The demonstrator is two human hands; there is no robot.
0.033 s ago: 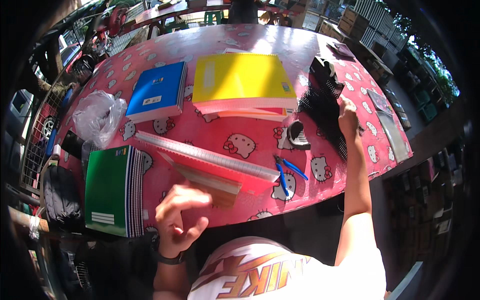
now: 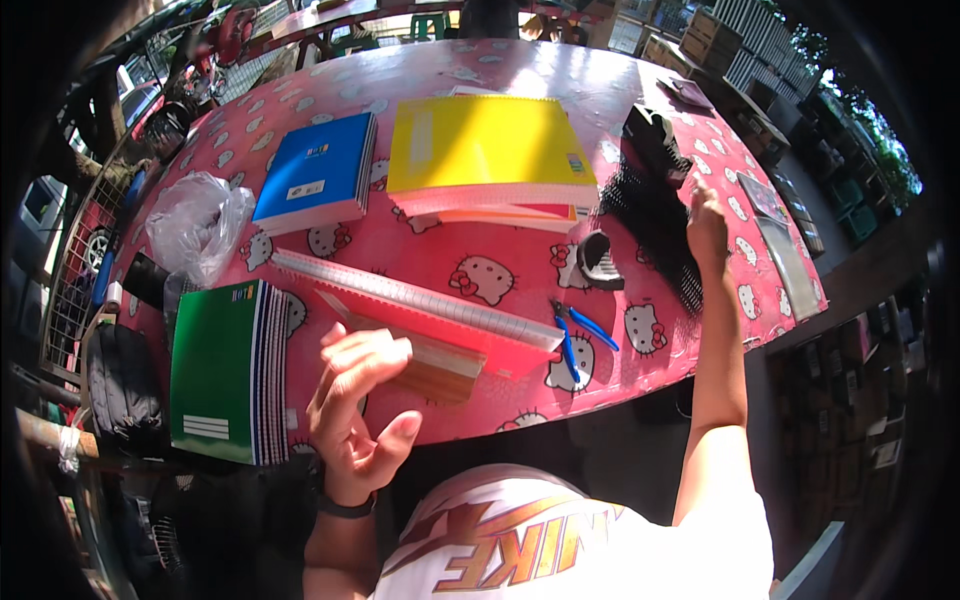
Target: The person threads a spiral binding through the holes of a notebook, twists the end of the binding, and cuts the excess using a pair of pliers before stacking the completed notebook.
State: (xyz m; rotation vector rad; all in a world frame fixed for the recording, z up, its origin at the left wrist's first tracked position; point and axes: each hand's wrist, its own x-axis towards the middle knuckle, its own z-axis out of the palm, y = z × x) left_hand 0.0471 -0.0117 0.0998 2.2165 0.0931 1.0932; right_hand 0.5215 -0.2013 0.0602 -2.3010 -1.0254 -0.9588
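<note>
My left hand (image 2: pixel 358 415) is open, thumb and fingers apart and curved, with nothing in it. It hovers beside a small wooden stand (image 2: pixel 435 372) at the table's near edge. A red spiral notebook stack (image 2: pixel 430 312) leans tilted against this stand, its spiral edge uppermost. At the right, my right hand (image 2: pixel 708 226) is beside a black mesh bag (image 2: pixel 655 225), its fingers partly stretched and nothing visible in them. Blue-handled cutting pliers (image 2: pixel 580 337) and a roll of tape (image 2: pixel 600 262), dark and whitish, lie between the notebooks and the bag.
Yellow spiral notebooks (image 2: pixel 490 145) and blue notebooks (image 2: pixel 318 170) are stacked farther back. Green notebooks (image 2: pixel 215 370) stand at the near left, by a clear plastic bag (image 2: pixel 200 230). A pink patterned cloth (image 2: pixel 470 235) covers the table. A flat clear pouch (image 2: pixel 783 255) lies along the right edge.
My right hand's fingers have loosened from a curled shape and stretch forward beside the mesh bag. My left hand has risen slightly, its thumb farther from the fingers. The notebooks stay put.
</note>
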